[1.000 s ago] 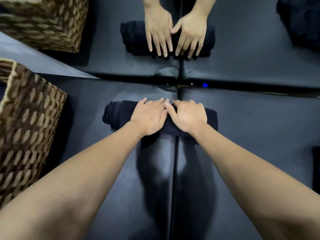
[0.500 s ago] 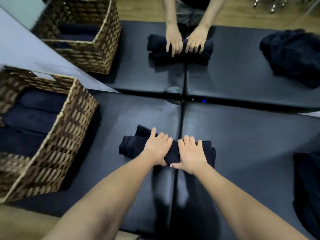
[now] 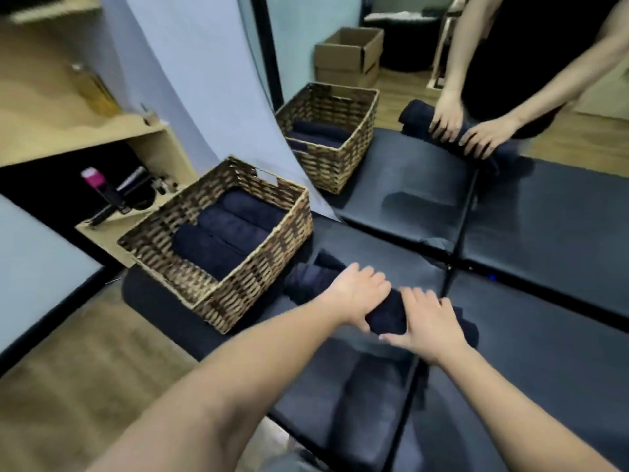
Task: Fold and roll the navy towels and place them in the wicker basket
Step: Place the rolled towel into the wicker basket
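- While both forearms reach forward from 6 o'clock, the left hand (image 3: 359, 294) and right hand (image 3: 427, 327) sit side by side on the rolled navy towel (image 3: 388, 310), near the frame centre.
- Left hand: palm down, fingers curved over the far side of the roll, thumb tucked under the near edge; it grips the roll.
- Right hand: palm down, fingers spread across the top of the roll toward 12 o'clock, thumb extended toward 9 o'clock along the near edge; it grips the roll.
- Hand spacing: close together, not touching; a band of towel shows between them.
- Towel position: the roll lies on the black padded table (image 3: 544, 352), its long axis running from 10 o'clock to 4 o'clock. Whether the roll is lifted off the pad cannot be told.
- Wicker basket (image 3: 238, 291): stands on the same table at 10 o'clock of the hands, just beside the roll's left end. It holds three rolled towels (image 3: 221, 233) lying side by side.
- Mirror (image 3: 510, 165): at 12 to 2 o'clock, it reflects the basket, the table and both hands.
- Wooden shelf (image 3: 146, 144): at 10 o'clock, behind the basket.
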The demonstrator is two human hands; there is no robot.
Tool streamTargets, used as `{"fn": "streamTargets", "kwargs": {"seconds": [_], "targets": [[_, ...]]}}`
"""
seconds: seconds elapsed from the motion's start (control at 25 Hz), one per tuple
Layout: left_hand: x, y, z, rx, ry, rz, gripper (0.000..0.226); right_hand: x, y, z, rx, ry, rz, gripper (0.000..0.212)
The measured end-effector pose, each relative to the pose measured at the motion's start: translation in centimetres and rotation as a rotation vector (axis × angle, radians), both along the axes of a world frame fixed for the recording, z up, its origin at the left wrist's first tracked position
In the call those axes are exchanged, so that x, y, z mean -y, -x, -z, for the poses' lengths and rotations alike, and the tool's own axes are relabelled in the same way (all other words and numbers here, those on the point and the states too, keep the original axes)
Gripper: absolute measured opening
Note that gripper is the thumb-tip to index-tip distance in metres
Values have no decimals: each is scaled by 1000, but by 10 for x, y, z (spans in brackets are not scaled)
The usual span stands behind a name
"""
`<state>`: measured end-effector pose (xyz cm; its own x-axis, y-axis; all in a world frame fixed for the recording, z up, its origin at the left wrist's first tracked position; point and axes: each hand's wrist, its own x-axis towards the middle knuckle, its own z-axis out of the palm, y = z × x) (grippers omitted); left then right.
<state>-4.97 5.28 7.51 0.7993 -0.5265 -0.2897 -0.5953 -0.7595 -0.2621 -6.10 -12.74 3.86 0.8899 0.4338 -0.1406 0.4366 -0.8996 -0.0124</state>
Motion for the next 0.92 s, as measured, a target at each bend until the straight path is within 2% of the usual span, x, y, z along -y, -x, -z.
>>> {"fn": "streamTargets", "kwargs": {"seconds": [0.12, 0.24, 0.36, 0.48, 0.64, 0.76, 0.92], "targets": [[-55, -25, -62, 203, -13, -21, 73, -55, -35, -52, 234, -76, -14, 90], [-130, -33, -108, 310, -6, -23, 74, -130, -47, -91, 335, -143, -25, 88], [-219, -34, -146, 281, -73, 16, 82, -222, -43, -107, 392, -256, 4, 92], [-317, -47, -177, 227, -228, 60, 89, -334, -41, -111, 336, -390, 106, 95], [-422, -61, -140, 153, -203, 28, 82, -444, -41, -85, 182, -429, 186, 97], [-458, -65, -90, 15, -117, 58, 79, -477, -31, -48, 33, -379, 230, 98], [-478, -67, -31, -78, -54, 98, 80, -497, -20, -8, -139, -358, 309, 97]]}}
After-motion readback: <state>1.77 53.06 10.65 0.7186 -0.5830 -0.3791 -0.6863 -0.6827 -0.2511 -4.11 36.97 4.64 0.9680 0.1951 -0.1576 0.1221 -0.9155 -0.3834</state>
